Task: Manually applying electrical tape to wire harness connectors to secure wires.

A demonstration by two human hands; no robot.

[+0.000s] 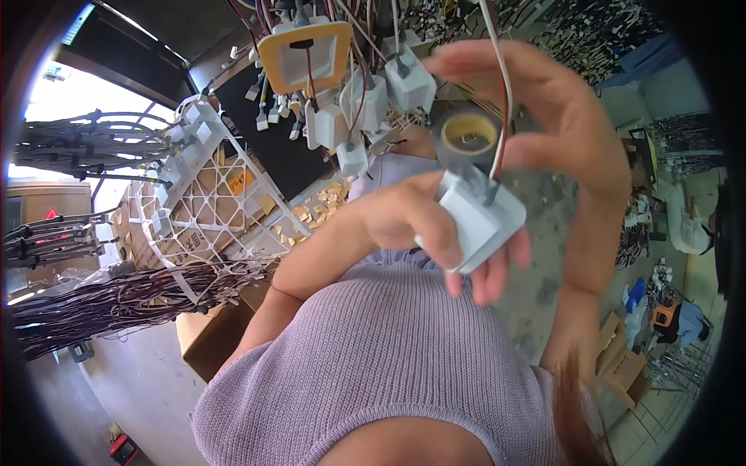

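Note:
My left hand (423, 225) is closed on a white square plastic housing (483, 220), thumb on its face and fingers behind it. A thin red and white wire (505, 101) rises from the grey collar of that housing and passes in front of my right palm. My right hand (556, 116) is raised at the upper right, its fingers curved and apart around nothing. A blurred grey tape roll (449, 147) with a yellow core is between the hands, just above the housing; whether it touches my right thumb I cannot tell.
Several white housings (369, 101) and one with an orange-yellow frame (342, 62) hang by wires ahead. A white lattice rack (225, 206) stands left, near dark cable bundles (101, 299). Cardboard boxes (622, 369) lie on the right, where people (688, 322) show in the background.

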